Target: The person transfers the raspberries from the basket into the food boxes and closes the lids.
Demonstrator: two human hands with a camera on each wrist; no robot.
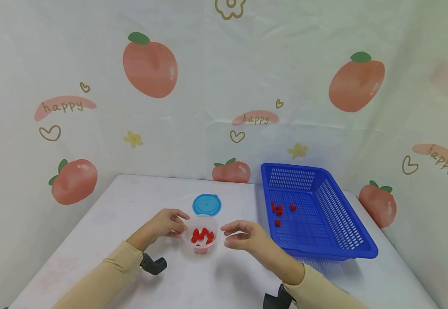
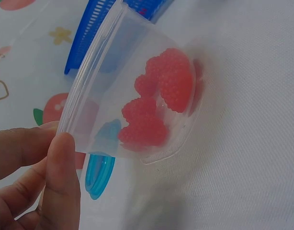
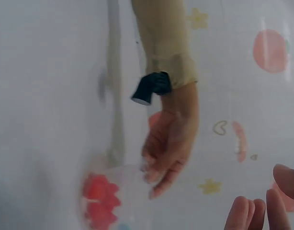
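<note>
A clear plastic tub (image 1: 201, 219) with several red raspberries (image 2: 176, 86) at its bottom is in front of me. With thumb and fingertips, my left hand (image 1: 164, 225) pinches the tub's rim on the left side; the left wrist view shows this close up. My right hand (image 1: 248, 237) hovers just right of the tub, fingers loosely bent and apart from it, holding nothing. Behind the tub lies a round blue lid (image 1: 206, 204). In the right wrist view, only fingertips of the right hand (image 3: 262, 211) show at the lower right corner.
A blue slatted basket (image 1: 336, 251) stands to the right, several raspberries (image 1: 279, 210) lying toward its left side. The white table (image 1: 142, 193) meets a fruit-printed curtain (image 1: 193, 128) at the back.
</note>
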